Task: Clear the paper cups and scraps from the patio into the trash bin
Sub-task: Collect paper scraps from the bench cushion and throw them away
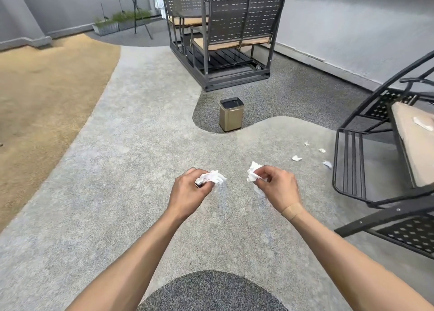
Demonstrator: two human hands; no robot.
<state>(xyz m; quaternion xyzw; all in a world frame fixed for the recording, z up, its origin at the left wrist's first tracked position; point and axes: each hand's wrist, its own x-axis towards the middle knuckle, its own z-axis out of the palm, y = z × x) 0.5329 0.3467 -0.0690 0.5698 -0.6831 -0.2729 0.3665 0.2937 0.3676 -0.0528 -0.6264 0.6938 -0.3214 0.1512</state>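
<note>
Looking down over our two bare forearms, we saw both hands held out above the pale pebbled paving. Our left hand (pixel 187 188) had its fingers curled round one crumpled wad of white paper (pixel 209 178), and our right hand (pixel 277 188), with one tan plaster (pixel 292 211) across its wrist, pinched a second crumpled paper scrap (pixel 253 175) between thumb and fingertips. Beyond the right hand, four small white scraps (pixel 296 158) lay scattered on the paving, near the foot of a black metal swing seat (pixel 352 165). One more flattened white piece (pixel 422 123) rested on that seat's beige cushion (pixel 408 141). Farther on, one square metal trash bin (pixel 231 114) stood upright and open-topped on the darker gravel patch, well apart from both hands. Behind it stood one dark perforated-metal glider with two facing seats (pixel 234 29), and far off at the wall we counted two planter boxes (pixel 105 26) of greenery. We saw no cups we could make out.
</note>
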